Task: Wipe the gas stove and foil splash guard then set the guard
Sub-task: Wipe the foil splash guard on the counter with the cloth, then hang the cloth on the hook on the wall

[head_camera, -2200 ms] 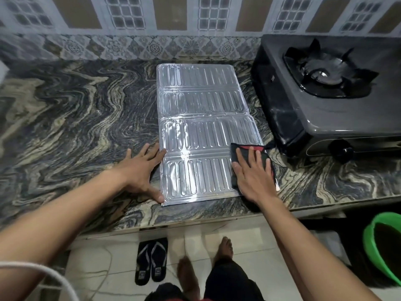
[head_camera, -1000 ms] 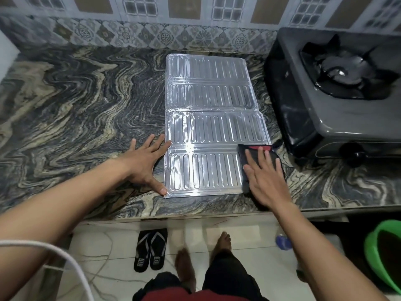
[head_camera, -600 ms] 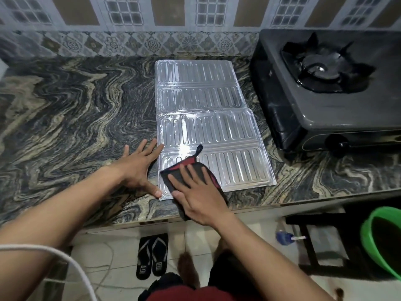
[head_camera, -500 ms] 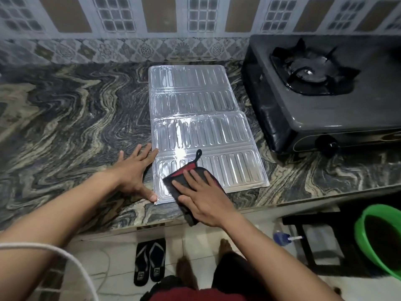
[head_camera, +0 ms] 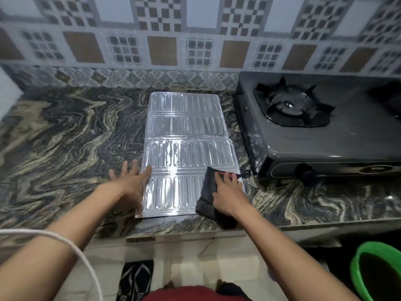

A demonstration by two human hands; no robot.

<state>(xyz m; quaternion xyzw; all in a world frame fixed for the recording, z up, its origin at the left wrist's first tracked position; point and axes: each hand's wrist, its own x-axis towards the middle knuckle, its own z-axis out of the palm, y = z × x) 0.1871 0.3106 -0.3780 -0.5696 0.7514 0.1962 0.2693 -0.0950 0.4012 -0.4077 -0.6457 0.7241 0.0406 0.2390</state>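
Observation:
The ribbed foil splash guard [head_camera: 184, 144] lies flat and unfolded on the marbled counter [head_camera: 65, 137], left of the dark gas stove [head_camera: 325, 137]. My left hand [head_camera: 130, 183] rests flat with fingers spread on the guard's near-left edge, pinning it down. My right hand [head_camera: 227, 192] presses a dark grey cloth with red trim [head_camera: 206, 192] onto the guard's near-right corner. The cloth hangs partly past the guard's front edge.
A tiled wall [head_camera: 195, 51] runs behind the counter. The stove's burner grate [head_camera: 290, 105] and front knob [head_camera: 303, 171] face me. On the floor below are black sandals [head_camera: 136, 279] and a green bucket [head_camera: 368, 268] at right. A white cord [head_camera: 65, 242] crosses my left forearm.
My right hand has swept the cloth from the guard's near-left part back to its near-right corner. My left hand stays at the left edge.

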